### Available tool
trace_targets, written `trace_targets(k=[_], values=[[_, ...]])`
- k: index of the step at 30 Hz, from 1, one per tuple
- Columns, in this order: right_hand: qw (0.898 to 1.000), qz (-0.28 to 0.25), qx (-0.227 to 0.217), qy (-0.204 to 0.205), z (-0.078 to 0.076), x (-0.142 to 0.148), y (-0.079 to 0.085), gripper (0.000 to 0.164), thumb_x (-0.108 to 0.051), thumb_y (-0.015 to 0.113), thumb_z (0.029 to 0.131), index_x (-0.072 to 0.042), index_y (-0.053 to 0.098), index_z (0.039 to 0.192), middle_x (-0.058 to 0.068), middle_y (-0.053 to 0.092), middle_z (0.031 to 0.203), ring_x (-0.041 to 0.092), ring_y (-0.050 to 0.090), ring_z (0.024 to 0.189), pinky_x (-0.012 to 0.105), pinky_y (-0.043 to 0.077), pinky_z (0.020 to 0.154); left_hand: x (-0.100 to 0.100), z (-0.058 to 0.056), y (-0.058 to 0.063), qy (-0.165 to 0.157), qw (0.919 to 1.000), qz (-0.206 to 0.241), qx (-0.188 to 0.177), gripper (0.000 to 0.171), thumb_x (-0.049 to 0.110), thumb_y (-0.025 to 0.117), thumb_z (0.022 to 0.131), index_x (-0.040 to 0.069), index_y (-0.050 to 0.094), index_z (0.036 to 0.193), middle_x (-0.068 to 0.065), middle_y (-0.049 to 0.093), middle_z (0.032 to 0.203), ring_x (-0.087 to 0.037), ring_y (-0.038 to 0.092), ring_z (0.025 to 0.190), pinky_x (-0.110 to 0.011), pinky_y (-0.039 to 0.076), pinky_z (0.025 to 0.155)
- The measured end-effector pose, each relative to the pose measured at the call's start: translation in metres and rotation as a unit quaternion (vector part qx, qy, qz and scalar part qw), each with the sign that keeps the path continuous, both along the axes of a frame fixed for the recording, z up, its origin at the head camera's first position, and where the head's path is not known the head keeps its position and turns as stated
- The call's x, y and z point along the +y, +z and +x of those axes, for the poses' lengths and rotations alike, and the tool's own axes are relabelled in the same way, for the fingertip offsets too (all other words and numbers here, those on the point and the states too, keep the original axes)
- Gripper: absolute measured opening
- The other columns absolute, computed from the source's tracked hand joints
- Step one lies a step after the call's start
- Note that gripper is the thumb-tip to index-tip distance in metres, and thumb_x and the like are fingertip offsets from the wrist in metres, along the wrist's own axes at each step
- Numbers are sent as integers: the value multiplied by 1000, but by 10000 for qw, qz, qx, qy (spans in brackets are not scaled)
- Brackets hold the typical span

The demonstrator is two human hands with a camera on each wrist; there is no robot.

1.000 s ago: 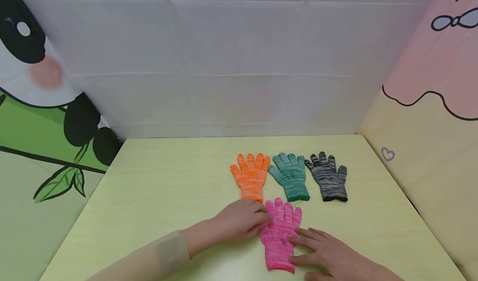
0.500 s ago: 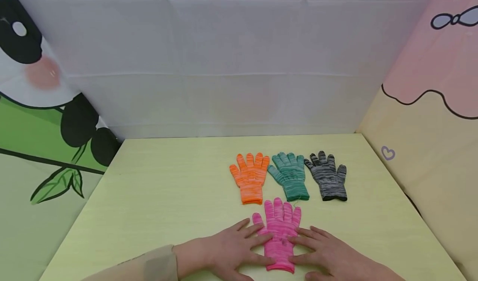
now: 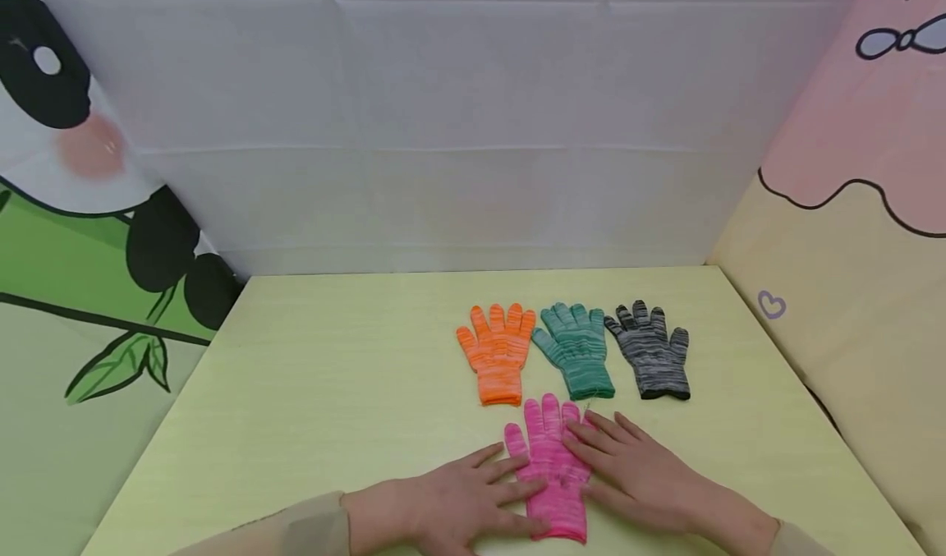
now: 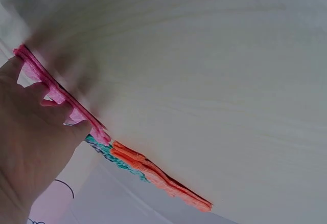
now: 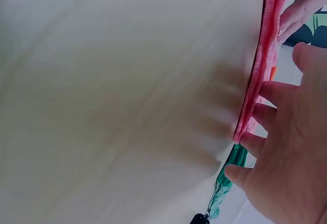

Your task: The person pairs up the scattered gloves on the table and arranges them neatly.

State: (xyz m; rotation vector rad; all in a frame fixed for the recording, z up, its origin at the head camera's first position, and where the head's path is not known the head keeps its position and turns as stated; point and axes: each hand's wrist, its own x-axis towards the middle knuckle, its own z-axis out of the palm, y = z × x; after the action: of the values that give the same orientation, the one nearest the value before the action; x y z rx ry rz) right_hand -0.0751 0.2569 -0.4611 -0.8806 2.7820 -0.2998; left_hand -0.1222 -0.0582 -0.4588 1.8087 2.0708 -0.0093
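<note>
A pink knit glove (image 3: 550,466) lies flat at the front of the table, its fingers pointing away from me. From the left, my left hand (image 3: 469,498) rests spread fingers on the glove's thumb side and cuff. Opposite it, my right hand (image 3: 639,474) lays extended fingers over the glove's right side and finger bases, hiding part of its rightmost finger. Both wrist views show the fingertips on the edges of the pink glove (image 4: 64,93). Beyond it lie an orange glove (image 3: 501,359), a green glove (image 3: 580,355) and a grey-black glove (image 3: 654,355) in a row.
The pale yellow table (image 3: 332,392) is bounded by a white back wall (image 3: 473,129). Printed cartoon panels stand on the left (image 3: 103,293) and right. The orange glove's cuff sits close to the pink glove's fingertips.
My left hand has come back from the pink glove's thumb to its lower left side, its fingers now spread. My right hand has moved up along the glove toward its fingers.
</note>
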Motion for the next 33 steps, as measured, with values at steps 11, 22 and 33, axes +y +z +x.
trace_targets(k=[11,22,33], values=[[9996,-73,-211,-166,-2,1,2,61,-56,36,107,-25,37,160,-7,31,165,30,21,154,60,12,120,3,4,-3,17,9999,0,156,70,76,23,96,53,-2,157,13,-3,169,-23,-1,157,-55,14,123],[9996,242,106,28,4,0,7,61,-57,35,107,-26,39,160,-5,32,165,32,21,154,61,17,120,5,6,-5,125,9999,0,30,70,77,24,96,54,-1,157,14,-3,169,-22,-1,157,-56,15,122],[9998,178,26,-37,2,-2,7,57,-53,36,108,-28,39,160,-3,31,166,35,22,153,66,15,118,6,3,-6,222,9995,3,221,70,78,20,96,53,-1,157,11,-2,170,-25,0,157,-57,13,122]])
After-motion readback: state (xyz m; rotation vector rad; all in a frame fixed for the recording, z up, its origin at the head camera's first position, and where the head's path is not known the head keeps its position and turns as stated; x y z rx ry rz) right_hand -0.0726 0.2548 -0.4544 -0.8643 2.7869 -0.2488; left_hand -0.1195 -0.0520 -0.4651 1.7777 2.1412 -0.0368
